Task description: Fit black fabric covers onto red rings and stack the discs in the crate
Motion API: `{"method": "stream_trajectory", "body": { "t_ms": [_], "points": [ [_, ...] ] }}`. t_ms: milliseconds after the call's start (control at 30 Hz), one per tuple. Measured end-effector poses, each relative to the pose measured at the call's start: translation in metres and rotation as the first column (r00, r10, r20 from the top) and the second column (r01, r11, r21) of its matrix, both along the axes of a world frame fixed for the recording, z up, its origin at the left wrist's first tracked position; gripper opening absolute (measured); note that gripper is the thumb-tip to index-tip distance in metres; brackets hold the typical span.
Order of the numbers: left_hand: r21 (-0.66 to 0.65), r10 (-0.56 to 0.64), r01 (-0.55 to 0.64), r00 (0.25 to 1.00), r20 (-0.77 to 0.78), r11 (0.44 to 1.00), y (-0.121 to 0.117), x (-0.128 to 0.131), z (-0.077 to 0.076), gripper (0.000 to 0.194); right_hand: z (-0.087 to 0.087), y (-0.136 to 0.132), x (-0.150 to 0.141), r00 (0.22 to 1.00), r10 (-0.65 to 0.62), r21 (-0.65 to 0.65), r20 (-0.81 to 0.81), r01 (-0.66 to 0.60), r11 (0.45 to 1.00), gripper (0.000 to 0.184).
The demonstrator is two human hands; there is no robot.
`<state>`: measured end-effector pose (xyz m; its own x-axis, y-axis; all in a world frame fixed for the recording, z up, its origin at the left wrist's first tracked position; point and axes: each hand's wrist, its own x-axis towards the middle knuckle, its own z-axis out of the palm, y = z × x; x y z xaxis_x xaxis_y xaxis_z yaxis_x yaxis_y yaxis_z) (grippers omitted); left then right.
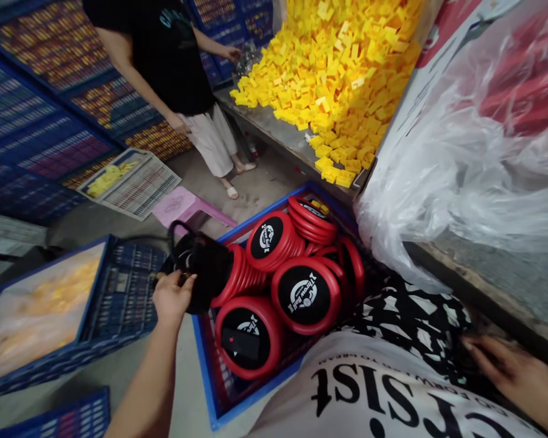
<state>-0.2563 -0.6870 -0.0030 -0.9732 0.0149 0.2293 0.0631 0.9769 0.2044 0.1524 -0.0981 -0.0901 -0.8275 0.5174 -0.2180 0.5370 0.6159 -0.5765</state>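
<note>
My left hand (pixel 173 297) grips the near edge of a black bag (pixel 203 267) with a looped handle, beside a blue crate (pixel 204 377). Its contents are hidden. Filling the crate are stacks of red discs with black centres, such as this front disc (pixel 307 295) lettered "Throw Ball". A small black rectangular device (pixel 240 344) lies on the nearest disc. Out at the right, my right hand (pixel 516 365) rests by my black-and-white patterned clothing (pixel 411 316), fingers stretched out and holding nothing that I can see.
A co-worker (pixel 164 61) stands by a table (pixel 292 137) heaped with yellow plastic pieces (pixel 329 67). A pink stool (pixel 176 204), a pale crate (pixel 141 182) and a blue crate (pixel 80 331) are leftward. Clear plastic bags (pixel 456 170) bulge at right; blue crates (pixel 41 121) are stacked behind.
</note>
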Motion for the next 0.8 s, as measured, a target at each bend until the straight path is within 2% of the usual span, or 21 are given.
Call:
{"method": "stream_trajectory", "body": {
  "t_ms": [67,133,233,300,400,433,467,533,600,667,700,733,800],
  "points": [
    [-0.126,-0.200,0.190,0.978,-0.067,0.974,0.010,0.014,0.010,0.026,0.011,-0.001,-0.012,0.996,0.067,0.010,-0.055,-0.066,0.998,0.022],
    [-0.211,-0.451,0.427,0.888,-0.083,0.879,0.028,0.029,0.021,0.023,0.025,-0.004,-0.026,0.978,0.167,0.043,-0.123,-0.163,0.986,0.019],
    [-0.257,-0.757,0.720,0.647,-0.085,0.644,0.066,0.051,0.037,0.022,0.056,-0.012,-0.045,0.913,0.347,0.101,-0.215,-0.333,0.938,0.015],
    [-0.256,-0.872,0.835,0.484,-0.076,0.487,0.094,0.067,0.045,0.030,0.081,-0.017,-0.054,0.854,0.407,0.185,-0.324,-0.365,0.912,0.014],
    [-0.198,-0.953,0.933,0.300,-0.042,0.302,0.134,0.090,0.051,0.036,0.122,-0.026,-0.068,0.792,0.410,0.238,-0.452,-0.336,0.911,0.012],
    [-0.175,-0.969,0.953,0.247,-0.031,0.248,0.146,0.097,0.052,0.037,0.135,-0.030,-0.074,0.782,0.380,0.217,-0.495,-0.312,0.925,0.012],
    [-0.158,-0.980,0.967,0.199,-0.028,0.201,0.156,0.103,0.053,0.036,0.145,-0.034,-0.082,0.735,0.361,0.180,-0.574,-0.317,0.931,0.010],
    [-0.158,-0.992,0.980,0.115,-0.048,0.122,0.175,0.112,0.057,0.034,0.160,-0.044,-0.101,0.723,0.377,0.034,-0.578,-0.440,0.897,0.014],
    [-0.196,-0.995,0.978,0.059,-0.081,0.074,0.189,0.119,0.062,0.031,0.165,-0.054,-0.124,0.703,0.480,-0.071,-0.525,-0.598,0.798,0.023],
    [-0.250,-0.992,0.967,0.019,-0.121,0.049,0.201,0.126,0.070,0.027,0.161,-0.064,-0.146,0.656,0.614,-0.098,-0.438,-0.714,0.693,0.028],
    [-0.272,-0.991,0.962,-0.001,-0.136,0.036,0.206,0.131,0.074,0.024,0.158,-0.069,-0.155,0.642,0.673,-0.086,-0.369,-0.744,0.663,0.029],
    [-0.287,-0.989,0.957,-0.017,-0.149,0.027,0.210,0.135,0.078,0.022,0.155,-0.075,-0.163,0.643,0.717,-0.060,-0.268,-0.754,0.654,0.028],
    [-0.297,-0.986,0.955,-0.044,-0.163,0.007,0.217,0.145,0.083,0.019,0.150,-0.086,-0.175,0.679,0.734,0.050,-0.017,-0.733,0.679,0.025]
  ]
}}
